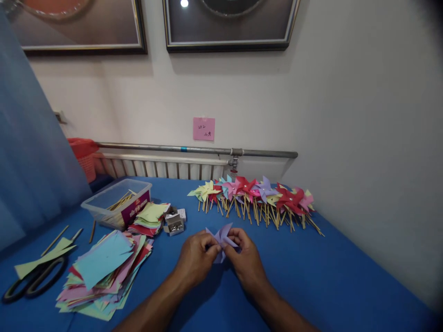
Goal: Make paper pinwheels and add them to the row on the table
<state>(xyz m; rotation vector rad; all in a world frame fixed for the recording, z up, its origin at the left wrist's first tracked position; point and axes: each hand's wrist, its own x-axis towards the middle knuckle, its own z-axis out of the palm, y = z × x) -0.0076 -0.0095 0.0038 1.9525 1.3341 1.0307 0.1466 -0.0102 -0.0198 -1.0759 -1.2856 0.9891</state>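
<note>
A purple paper pinwheel [224,234] is held between both hands above the blue table, its blades folded in toward the middle. My left hand [198,254] pinches its left side near the centre with thumb and forefinger. On the other side, my right hand [246,253] grips a blade, the thumb pressed close to the centre. Whether a pin or stick is in the pinwheel is hidden by the fingers. Up and to the left of my left hand stand small open boxes of metal pins [175,225].
Finished pinwheels on sticks [247,189] lie in a row at the back. To the left are a stack of coloured paper [104,265], smaller paper squares [150,214], a plastic tub [100,203] with sticks, and black-handled scissors [44,279] under paper strips. A blue curtain [31,138] hangs at far left.
</note>
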